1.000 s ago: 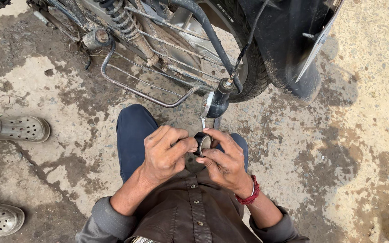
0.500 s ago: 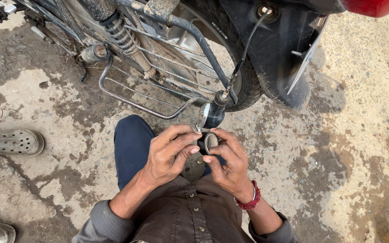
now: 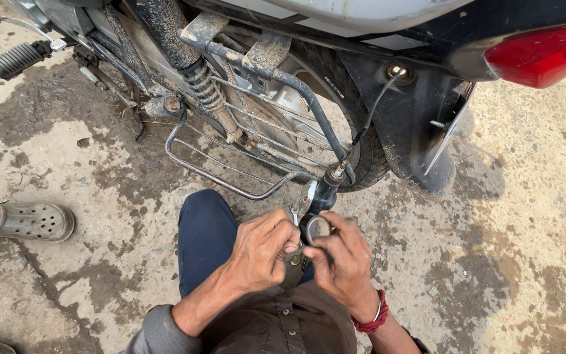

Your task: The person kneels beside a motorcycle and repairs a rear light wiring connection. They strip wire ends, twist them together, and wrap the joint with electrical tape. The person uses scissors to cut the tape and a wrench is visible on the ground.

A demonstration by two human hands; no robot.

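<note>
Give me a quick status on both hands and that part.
Left hand and right hand both grip small round lamp unit. Wire runs to mudguard. Nothing blocking.

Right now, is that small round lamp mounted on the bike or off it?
Off. The round lamp sits between the left hand and right hand, hanging by its cable from the rear mudguard.

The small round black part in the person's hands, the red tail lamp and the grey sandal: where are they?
small round black part (image 3: 316, 228), head view, on its shiny round face.
red tail lamp (image 3: 538, 56), head view, middle of the lens.
grey perforated sandal (image 3: 31, 221), head view, on its upper.
</note>
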